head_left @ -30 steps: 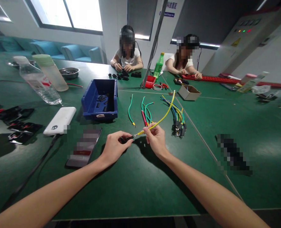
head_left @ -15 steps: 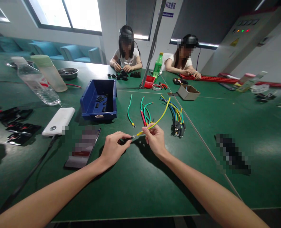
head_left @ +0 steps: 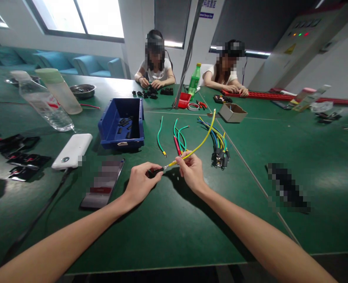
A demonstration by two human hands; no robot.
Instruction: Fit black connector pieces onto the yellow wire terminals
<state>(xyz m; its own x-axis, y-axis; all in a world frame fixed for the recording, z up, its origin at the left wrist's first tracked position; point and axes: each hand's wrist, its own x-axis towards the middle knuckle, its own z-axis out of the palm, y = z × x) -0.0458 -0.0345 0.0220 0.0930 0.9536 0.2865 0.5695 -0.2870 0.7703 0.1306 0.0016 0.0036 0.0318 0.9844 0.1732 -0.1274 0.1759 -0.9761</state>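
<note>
My left hand [head_left: 141, 182] is closed in a pinch on a small black sleeve-like piece [head_left: 155, 171]. My right hand [head_left: 191, 171] pinches a yellow wire [head_left: 206, 135] near its metal terminal [head_left: 166, 168]. That terminal meets the open end of the black piece; whether it sits inside, I cannot tell. The wire's far end curves up and away. Just beyond my fingers lie loose green wires [head_left: 160, 137] and a red pen-like tool [head_left: 177, 145]. To their right rests a bundle of wires [head_left: 220, 143] with black sleeves on their near ends.
A blue bin [head_left: 103, 133] with black pieces stands left of the wires. Phones [head_left: 106, 182], a white power bank [head_left: 74, 150], and bottles [head_left: 44, 104] are further left. Another dark phone [head_left: 287, 188] lies right. Two people sit across the table, near a metal pole [head_left: 187, 59].
The black piece now shows more between my left fingers, close against the terminal. The yellow wire's free end has swung slightly up and right. Both hands stay nearly in place.
</note>
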